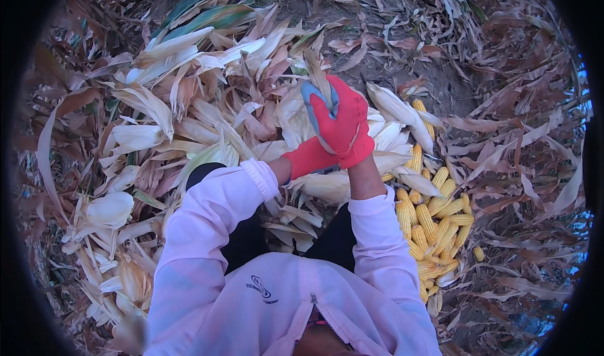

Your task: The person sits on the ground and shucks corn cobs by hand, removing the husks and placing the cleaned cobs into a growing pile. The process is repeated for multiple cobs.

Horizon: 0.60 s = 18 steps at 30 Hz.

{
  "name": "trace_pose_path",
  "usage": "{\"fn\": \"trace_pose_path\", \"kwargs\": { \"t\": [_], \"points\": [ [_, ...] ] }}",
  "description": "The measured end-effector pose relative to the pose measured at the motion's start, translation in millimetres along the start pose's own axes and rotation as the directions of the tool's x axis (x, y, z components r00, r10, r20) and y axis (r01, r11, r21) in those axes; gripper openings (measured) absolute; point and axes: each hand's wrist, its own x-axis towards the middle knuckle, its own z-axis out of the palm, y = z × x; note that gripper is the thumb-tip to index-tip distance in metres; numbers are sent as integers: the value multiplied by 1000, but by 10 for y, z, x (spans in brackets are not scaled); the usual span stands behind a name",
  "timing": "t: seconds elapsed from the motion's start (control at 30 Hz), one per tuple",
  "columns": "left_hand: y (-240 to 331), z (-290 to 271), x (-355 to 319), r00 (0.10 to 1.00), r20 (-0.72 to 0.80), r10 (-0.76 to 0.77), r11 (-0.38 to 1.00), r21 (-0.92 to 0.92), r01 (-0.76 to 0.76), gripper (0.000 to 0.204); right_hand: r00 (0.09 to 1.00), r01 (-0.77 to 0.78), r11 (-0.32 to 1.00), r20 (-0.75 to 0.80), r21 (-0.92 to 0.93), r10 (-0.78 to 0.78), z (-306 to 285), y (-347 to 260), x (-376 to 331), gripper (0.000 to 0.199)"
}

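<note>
Red gloves with blue-grey palms cover both of my hands. My right hand (354,118), in front of my knees, is closed round a dry corn husk (319,78). The husk's pale tip sticks up between thumb and fingers; whether an ear is inside is hidden. My left hand (308,158) lies lower, crossing beneath the right wrist, and its fingers are out of sight. Pale husks (324,185) lie under and around both hands. To the right of my right forearm is a pile of bare yellow corn ears (434,221).
Loose husks (141,136) form a broad heap at left. Green leaves (211,19) lie at the far left. Dry stalks and leaves (516,148) cover the right side. Bare soil (440,85) shows beyond the pile. One small cob piece (479,253) lies apart.
</note>
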Motion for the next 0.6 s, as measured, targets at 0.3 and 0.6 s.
{"fn": "trace_pose_path", "kwargs": {
  "t": [0.3, 0.6],
  "points": [
    [335, -358, 122, 962, -161, -220, 966, -172, 192, 46, 873, -132, 542, -162, 830, 460, -362, 597, 89, 34],
    [112, 231, -83, 975, -8, -224, 962, -163, 220, 46, 893, -435, 682, 380, 588, 243, -288, 456, 14, 28]
  ]
}}
